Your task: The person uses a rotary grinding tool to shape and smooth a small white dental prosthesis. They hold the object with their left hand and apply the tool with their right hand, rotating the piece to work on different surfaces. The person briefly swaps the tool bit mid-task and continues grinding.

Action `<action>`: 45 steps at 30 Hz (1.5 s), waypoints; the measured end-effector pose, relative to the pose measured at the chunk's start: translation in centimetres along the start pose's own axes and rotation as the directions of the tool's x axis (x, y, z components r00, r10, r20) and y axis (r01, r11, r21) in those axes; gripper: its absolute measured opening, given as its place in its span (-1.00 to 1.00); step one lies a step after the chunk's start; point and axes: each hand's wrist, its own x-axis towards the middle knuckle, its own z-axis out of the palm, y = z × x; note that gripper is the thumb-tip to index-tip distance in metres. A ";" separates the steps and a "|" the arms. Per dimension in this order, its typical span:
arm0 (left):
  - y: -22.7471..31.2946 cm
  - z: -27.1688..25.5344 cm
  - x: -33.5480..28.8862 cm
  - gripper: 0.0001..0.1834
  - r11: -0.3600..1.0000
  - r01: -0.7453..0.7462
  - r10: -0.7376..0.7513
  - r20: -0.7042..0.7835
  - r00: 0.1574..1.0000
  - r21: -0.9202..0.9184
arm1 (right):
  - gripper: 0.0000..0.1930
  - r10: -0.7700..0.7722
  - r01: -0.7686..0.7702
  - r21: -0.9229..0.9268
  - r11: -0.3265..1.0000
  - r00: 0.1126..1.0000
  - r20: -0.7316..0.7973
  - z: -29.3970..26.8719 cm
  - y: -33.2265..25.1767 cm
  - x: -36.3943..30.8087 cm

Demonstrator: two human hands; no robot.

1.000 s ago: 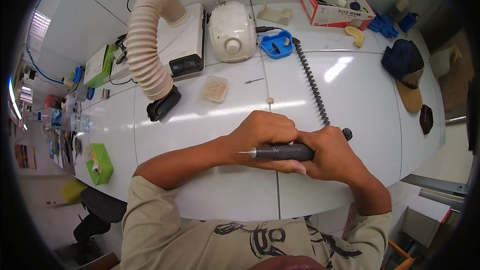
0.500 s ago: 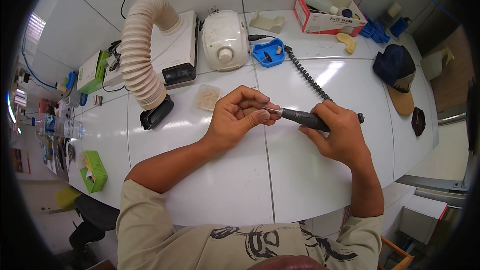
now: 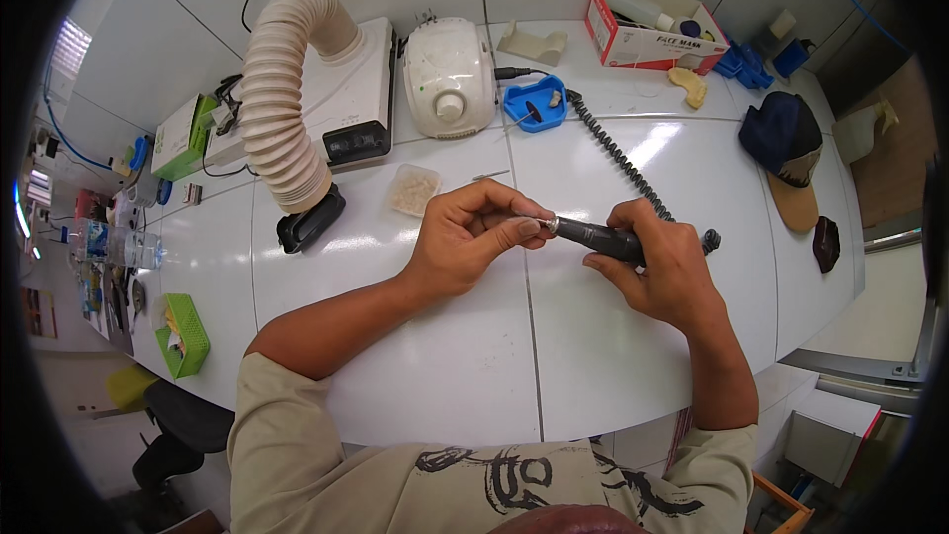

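Observation:
Above the middle of the white table, my right hand is wrapped round a dark rotary handpiece, its metal tip pointing left. A coiled black cord trails from it. My left hand meets that tip, thumb and fingers pinching a thin metal bit mostly hidden between them. Just beyond the left fingers lies a thin metal rod. Behind it are a clear tub of pale grains and a blue tray holding small tool pieces.
A white control unit stands at the back. Left of it, a ribbed suction hose arches over the table to a black nozzle. A green basket sits at far left; an open box and a cap at right.
The left fingers have closed more tightly at the handpiece tip. My right hand has shifted slightly left and down, and the thin rod on the table shows more fully.

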 end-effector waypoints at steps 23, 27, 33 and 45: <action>0.0 -0.1 -0.1 -0.82 1.000 0.020 -0.020 0.013 1.000 -0.018 | -0.61 -0.206 0.201 -0.047 0.979 0.955 -0.214 0.4 0.2 0.4; 0.1 -0.1 -0.1 -0.80 0.999 0.023 -0.021 0.044 0.999 -0.025 | -0.61 -0.168 0.168 -0.019 0.986 0.961 -0.221 0.5 0.0 0.4; 0.1 -0.2 -0.3 -0.80 1.000 0.018 -0.017 0.047 0.999 -0.019 | -0.59 -0.187 0.170 -0.101 0.980 0.964 -0.188 0.2 0.4 0.3; 0.0 0.0 0.0 -0.87 0.997 0.070 -0.070 -0.022 0.997 -0.015 | -0.55 -0.249 0.217 -0.157 0.963 0.941 -0.228 0.8 0.5 0.5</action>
